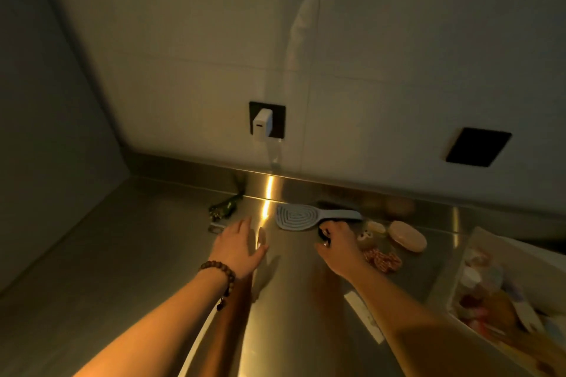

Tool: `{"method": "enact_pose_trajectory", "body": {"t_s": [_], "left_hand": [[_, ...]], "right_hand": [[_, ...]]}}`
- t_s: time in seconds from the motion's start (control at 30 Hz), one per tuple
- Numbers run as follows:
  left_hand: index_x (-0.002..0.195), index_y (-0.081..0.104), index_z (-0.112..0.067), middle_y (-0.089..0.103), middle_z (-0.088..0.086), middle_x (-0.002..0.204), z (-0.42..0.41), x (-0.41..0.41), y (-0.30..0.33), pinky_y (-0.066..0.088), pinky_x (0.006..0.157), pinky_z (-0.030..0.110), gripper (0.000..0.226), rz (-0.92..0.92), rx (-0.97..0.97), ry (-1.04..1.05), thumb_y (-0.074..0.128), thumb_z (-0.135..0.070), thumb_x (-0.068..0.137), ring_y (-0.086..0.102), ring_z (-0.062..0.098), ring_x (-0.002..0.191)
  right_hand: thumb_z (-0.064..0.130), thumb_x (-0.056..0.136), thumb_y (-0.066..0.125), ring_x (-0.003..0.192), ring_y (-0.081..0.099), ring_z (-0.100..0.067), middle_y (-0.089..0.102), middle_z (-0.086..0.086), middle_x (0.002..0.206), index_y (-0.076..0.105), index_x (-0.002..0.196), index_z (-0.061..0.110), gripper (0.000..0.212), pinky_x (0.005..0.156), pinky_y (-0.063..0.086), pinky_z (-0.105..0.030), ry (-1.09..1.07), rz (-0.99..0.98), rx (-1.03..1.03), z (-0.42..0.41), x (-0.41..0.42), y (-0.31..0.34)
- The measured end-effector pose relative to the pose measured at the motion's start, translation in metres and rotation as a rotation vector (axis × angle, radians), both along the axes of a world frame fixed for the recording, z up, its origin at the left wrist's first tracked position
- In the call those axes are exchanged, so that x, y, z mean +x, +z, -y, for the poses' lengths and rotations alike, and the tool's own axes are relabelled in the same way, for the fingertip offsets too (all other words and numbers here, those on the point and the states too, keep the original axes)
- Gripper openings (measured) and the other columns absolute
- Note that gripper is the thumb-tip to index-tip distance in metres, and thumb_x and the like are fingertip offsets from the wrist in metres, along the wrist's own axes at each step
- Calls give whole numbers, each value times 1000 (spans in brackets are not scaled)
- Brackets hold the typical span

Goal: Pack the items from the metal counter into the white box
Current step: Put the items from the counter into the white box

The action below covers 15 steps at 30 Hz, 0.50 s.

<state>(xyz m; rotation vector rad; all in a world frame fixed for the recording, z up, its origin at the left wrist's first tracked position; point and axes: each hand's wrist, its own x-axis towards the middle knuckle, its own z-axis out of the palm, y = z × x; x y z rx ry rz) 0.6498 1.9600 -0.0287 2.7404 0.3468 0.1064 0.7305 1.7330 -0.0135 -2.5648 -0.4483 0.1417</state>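
My left hand (237, 246) hovers flat and open over the metal counter (122, 254), just short of a green clip (223, 208) and a small flat metal piece (216, 228). My right hand (337, 243) is closed on a small black object (324, 232), right beside the handle of a pale blue hairbrush (301, 216). To its right lie a red-and-white scrunchie (384, 259), a beige oval soap-like item (407, 236) and two small light items (370, 231). The white box (477, 242) stands at the right edge, holding several items.
A white charger (262, 125) sits in a black wall socket above the counter's back edge. A second black wall plate (477, 147) is to the right. A white strip (364, 317) lies on the counter under my right forearm. A wall closes the left side.
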Motion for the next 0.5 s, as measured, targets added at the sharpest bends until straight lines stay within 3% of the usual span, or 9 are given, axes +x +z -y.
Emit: {"method": "enact_pose_trajectory", "body": {"t_s": [0.1, 0.37, 0.5], "left_hand": [[149, 9, -20, 20, 6, 154, -31, 16, -12, 19, 113, 40, 90, -36, -5, 65, 49, -64, 80, 19, 25, 140], [149, 8, -19, 9, 10, 156, -77, 60, -40, 12, 116, 42, 93, -35, -21, 168, 52, -63, 79, 4, 27, 144], [148, 13, -21, 11, 12, 156, -88, 75, -51, 14, 115, 41, 90, -61, -70, 170, 55, -62, 79, 8, 29, 143]], "right_hand": [[28, 87, 62, 122, 41, -30, 44, -13, 131, 49, 123, 14, 40, 101, 36, -38, -93, 5, -38, -13, 17, -15], [37, 84, 64, 121, 39, -31, 42, -14, 133, 52, 113, 12, 41, 101, 35, -39, -209, -8, -175, -23, 44, -52], [18, 72, 75, 106, 48, -43, 54, -30, 113, 61, 96, -4, 36, 91, 40, -46, -239, 124, -140, -18, 47, -65]]}}
